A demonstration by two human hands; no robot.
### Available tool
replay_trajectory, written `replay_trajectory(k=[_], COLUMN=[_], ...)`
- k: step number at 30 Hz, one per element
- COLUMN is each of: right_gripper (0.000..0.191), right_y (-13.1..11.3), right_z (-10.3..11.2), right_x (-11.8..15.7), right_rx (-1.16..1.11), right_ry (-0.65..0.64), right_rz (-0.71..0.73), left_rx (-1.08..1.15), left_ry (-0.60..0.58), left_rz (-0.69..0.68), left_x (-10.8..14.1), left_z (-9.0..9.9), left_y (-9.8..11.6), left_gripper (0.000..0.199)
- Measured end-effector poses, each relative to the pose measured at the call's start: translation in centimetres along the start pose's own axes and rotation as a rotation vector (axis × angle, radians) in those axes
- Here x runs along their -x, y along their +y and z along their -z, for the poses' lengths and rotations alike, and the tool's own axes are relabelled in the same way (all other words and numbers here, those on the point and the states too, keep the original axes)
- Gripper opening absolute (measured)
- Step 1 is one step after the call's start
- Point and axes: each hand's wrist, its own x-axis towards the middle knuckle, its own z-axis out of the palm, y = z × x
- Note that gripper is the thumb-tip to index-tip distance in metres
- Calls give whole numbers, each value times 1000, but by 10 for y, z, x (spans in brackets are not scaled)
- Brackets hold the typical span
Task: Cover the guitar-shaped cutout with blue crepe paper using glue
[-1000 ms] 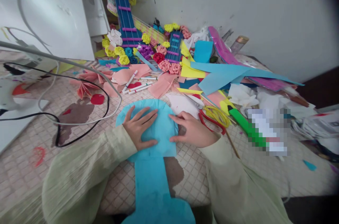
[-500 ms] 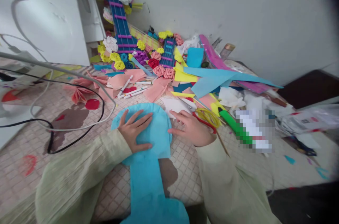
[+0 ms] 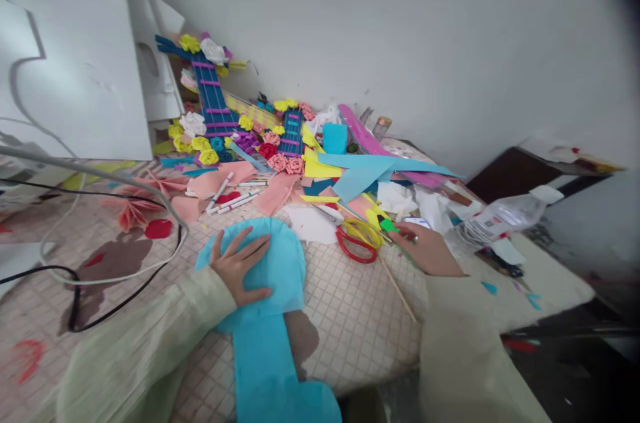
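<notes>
My left hand [image 3: 243,268] lies flat with spread fingers on the rounded upper part of a blue paper shape [image 3: 287,263], which runs down to the table's front edge. To the right, my right hand [image 3: 425,246] has its fingers closed on a green glue tube [image 3: 388,224]; most of the tube is hidden under the hand. Just left of that hand are red-handled scissors [image 3: 356,255] and a yellow coil [image 3: 364,232]. A thin wooden stick [image 3: 399,290] slants toward me below them.
Paper-flower-decorated blue guitar shapes [image 3: 215,100] stand at the back. Markers [image 3: 239,202], coloured paper strips [image 3: 385,166] and white paper [image 3: 313,223] lie before them. A clear plastic bottle [image 3: 510,216] is at the right, and cables [image 3: 175,230] loop over the left side.
My right hand has moved right, away from the blue shape, and has closed on the green tube. My left hand stays on the blue shape. The view has shifted to the right and up.
</notes>
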Motion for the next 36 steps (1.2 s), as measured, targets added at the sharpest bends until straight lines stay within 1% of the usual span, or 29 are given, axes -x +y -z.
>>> replay_trajectory(k=[3, 6, 9, 12, 15, 18, 21, 25, 28, 31, 33, 36], right_gripper=[30, 31, 31, 29, 27, 24, 23, 24, 23, 22, 22, 22], right_y=[2, -13, -44, -85, -125, -148, -151, -142, -139, -139, -140, -140], right_z=[-3, -6, -10, -17, -25, -33, -48, -77, -92, -97, -96, -98], right_x=[3, 2, -5, -12, -12, -5, 8, 28, 39, 43, 43, 41], right_rx=[-36, -82, -167, -265, -316, -390, -427, -301, -225, -184, -172, -189], right_ry=[-62, -116, -160, -227, -265, -284, -291, -276, -281, -270, -253, -220], right_rz=[23, 75, 165, 304, 414, 480, 537, 673, 696, 690, 684, 690], left_rx=[7, 13, 35, 78, 105, 111, 120, 133, 97, 50, 32, 59], left_ry=[-34, -99, -169, -221, -269, -259, -212, -188, -200, -197, -179, -152], left_rz=[22, 72, 116, 155, 175, 159, 136, 123, 107, 107, 134, 148], left_x=[-1, -2, -4, -6, -10, -14, -15, -17, -20, -21, -17, 6], left_z=[1, 3, 4, 6, 9, 13, 16, 18, 21, 31, 40, 62], left_y=[1, 3, 5, 7, 7, 7, 7, 8, 10, 13, 18, 32], left_gripper=[78, 82, 87, 89, 93, 95, 92, 89, 86, 87, 83, 70])
